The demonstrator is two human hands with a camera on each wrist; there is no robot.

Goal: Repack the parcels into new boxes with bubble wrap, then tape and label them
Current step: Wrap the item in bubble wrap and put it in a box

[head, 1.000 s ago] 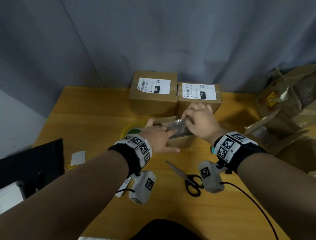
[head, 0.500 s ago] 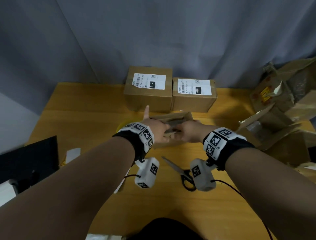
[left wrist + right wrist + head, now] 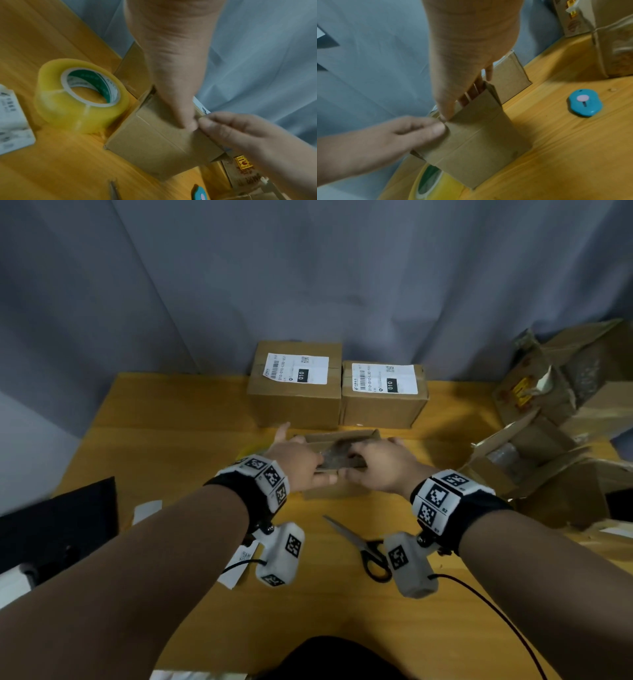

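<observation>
While two taped, labelled boxes (image 3: 294, 385) stand at the table's (image 3: 164, 412) far edge, a third box (image 3: 159, 143) sits open at centre. The left hand (image 3: 298, 463) and right hand (image 3: 380, 463) press a bubble-wrapped item (image 3: 337, 457) inside it, fingers curled on the wrap; by my judgement closing, taping with the tape roll (image 3: 78, 101) and labelling remain.

A small brown cardboard box (image 3: 481, 146) stood open on the yellow-orange wooden table (image 3: 565, 155). The right hand (image 3: 467, 56) reached down into its open top, fingers (image 3: 471, 93) tucked behind the near wall and thumb outside it at the rim. The left hand (image 3: 388, 136) came in from the left, its thumb pressed flat on the near wall just beside the right thumb. A roll of clear yellowish packing tape with a green core (image 3: 435, 182) lay against the box's lower left side. A blue oval utility cutter with a pink button (image 3: 585, 102) lay apart on the right. Worn brown cardboard boxes (image 3: 599, 40) stood at the upper right.
</observation>
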